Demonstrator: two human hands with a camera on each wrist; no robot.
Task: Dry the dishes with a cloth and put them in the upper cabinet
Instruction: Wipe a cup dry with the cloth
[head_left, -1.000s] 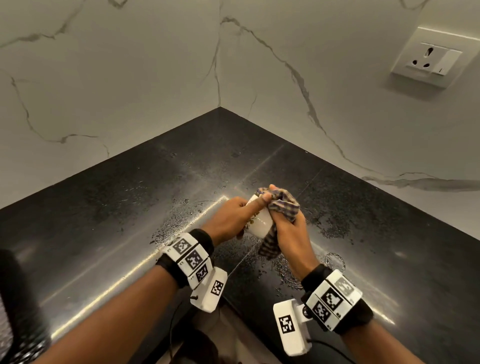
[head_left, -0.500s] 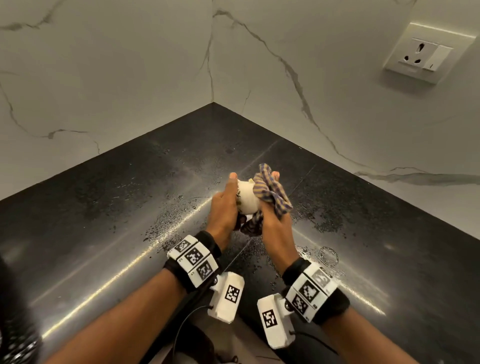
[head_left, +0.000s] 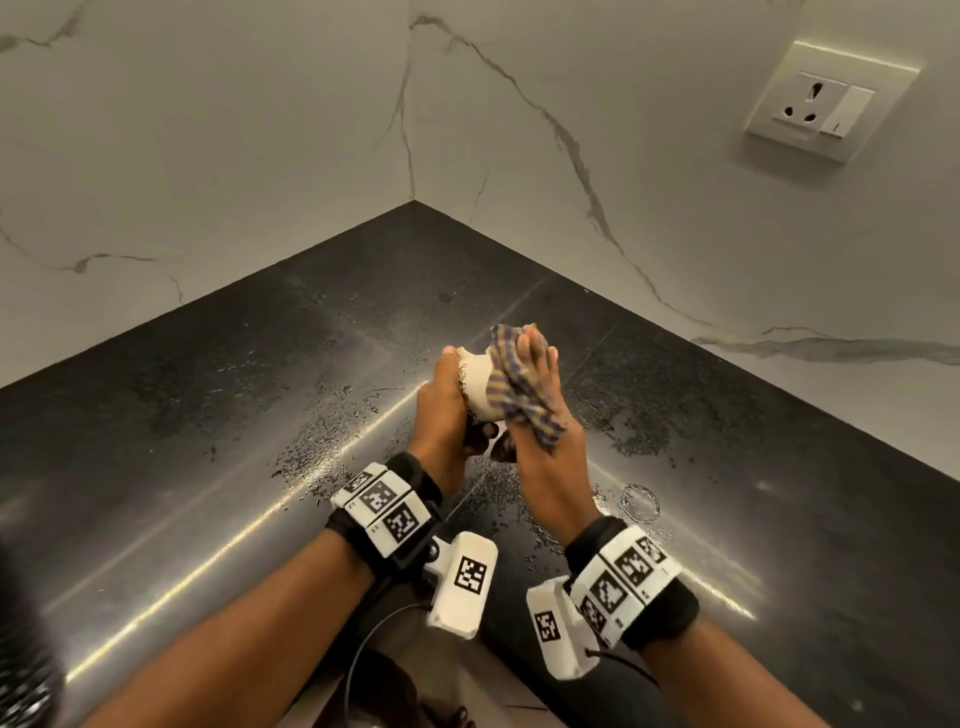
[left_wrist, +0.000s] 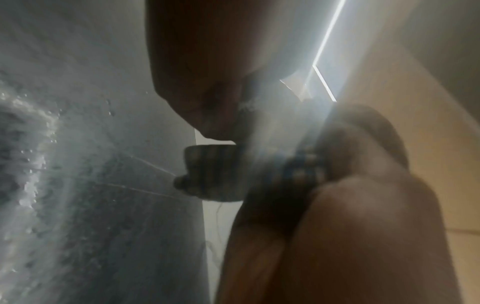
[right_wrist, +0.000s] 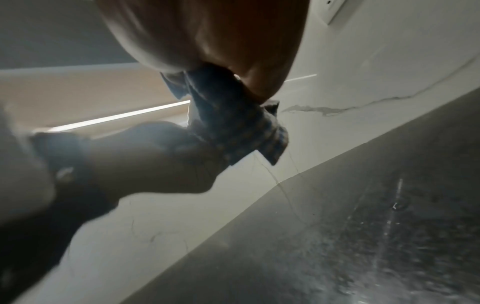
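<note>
A small white cup (head_left: 478, 382) with a dark printed pattern is held above the wet black countertop (head_left: 218, 415) in the head view. My left hand (head_left: 447, 400) grips it from the left side. My right hand (head_left: 535, 395) holds a blue and yellow checked cloth (head_left: 511, 392) bunched against the cup's right side. The cloth (right_wrist: 231, 127) hangs from the right palm in the right wrist view. The left wrist view is blurred; the cloth (left_wrist: 298, 170) shows dimly between the two hands.
White marble walls (head_left: 260, 130) meet in a corner behind the counter. A wall socket (head_left: 826, 106) sits at the upper right. Water drops and a ring mark (head_left: 641, 503) lie on the counter near the hands.
Both hands have lifted and turned the cup; the left hand's grip has shifted round it and the cloth now covers its right side, with the right fingers over the top.
</note>
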